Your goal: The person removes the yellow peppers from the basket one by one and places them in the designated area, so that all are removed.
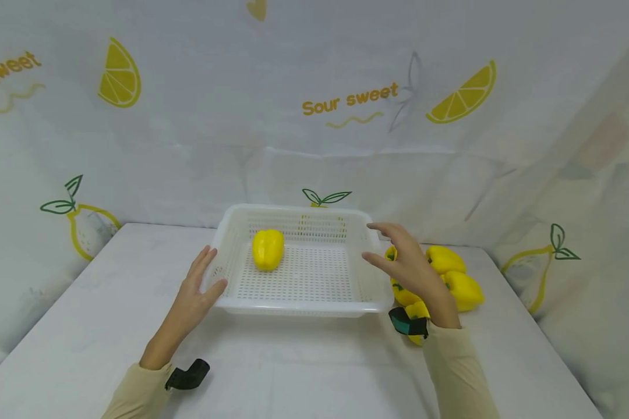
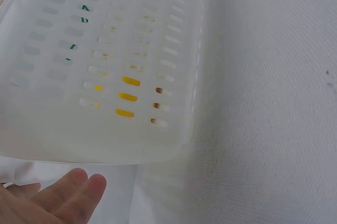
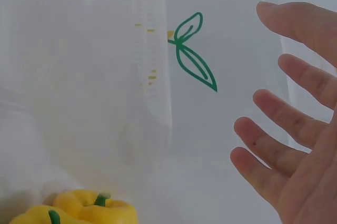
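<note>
A white plastic basket (image 1: 304, 307) with slotted walls sits on the table, and one yellow bell pepper (image 1: 268, 249) lies inside toward its left. My left hand (image 1: 194, 291) is at the basket's left side, thumb spread from the fingers; the left wrist view shows its fingertips (image 2: 95, 184) close by the basket wall (image 2: 95, 134). By the right rim is my right hand (image 1: 406, 262), its fingers spread and nothing between them. In the right wrist view the fingers (image 3: 274, 145) are parted beside the basket. Partly behind the right hand and forearm are several yellow bell peppers (image 1: 463, 291).
A white cloth covers the table (image 1: 272, 366). Behind it hangs a white curtain (image 1: 215, 116) printed with lemons and words. Black straps with small devices (image 1: 188, 375) are on both wrists, below the sleeves (image 1: 141, 390).
</note>
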### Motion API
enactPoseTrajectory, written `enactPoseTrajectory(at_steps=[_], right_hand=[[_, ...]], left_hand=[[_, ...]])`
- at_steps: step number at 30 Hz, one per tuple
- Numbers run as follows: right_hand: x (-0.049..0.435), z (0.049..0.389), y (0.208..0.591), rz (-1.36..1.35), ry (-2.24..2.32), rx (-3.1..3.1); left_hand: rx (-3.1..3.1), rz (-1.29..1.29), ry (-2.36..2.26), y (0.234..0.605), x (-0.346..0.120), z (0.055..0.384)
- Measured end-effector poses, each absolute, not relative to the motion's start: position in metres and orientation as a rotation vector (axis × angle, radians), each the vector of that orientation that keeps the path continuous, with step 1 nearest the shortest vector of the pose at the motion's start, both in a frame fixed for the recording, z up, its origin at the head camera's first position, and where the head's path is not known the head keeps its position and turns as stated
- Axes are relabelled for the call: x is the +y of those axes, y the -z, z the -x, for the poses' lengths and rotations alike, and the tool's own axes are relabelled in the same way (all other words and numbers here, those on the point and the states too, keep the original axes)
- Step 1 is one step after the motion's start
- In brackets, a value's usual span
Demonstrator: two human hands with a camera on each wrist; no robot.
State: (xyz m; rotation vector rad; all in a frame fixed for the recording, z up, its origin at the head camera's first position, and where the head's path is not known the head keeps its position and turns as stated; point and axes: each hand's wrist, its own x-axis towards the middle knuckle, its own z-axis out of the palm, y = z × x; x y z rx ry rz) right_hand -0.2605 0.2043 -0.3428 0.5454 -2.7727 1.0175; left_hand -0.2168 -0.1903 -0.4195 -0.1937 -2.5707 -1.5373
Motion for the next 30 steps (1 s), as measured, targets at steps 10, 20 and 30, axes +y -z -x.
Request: enactPoseTrajectory(at_steps=[10, 20, 30], right_hand=[[0.184, 0.271, 0.34, -0.602, -1.111, -2.789], [0.169, 0.275, 0.331, -0.713, -1.09, -2.75], [0.146, 0.29, 0.327, -0.737, -1.147, -2.745]], left_hand=[[-2.578, 0.188, 1.529, 0.42, -0.189, 0.218], [-2.584, 0.182, 1.525, 0.42, -0.191, 0.218], [-2.575, 0.177, 1.519, 0.42, -0.19, 0.218]])
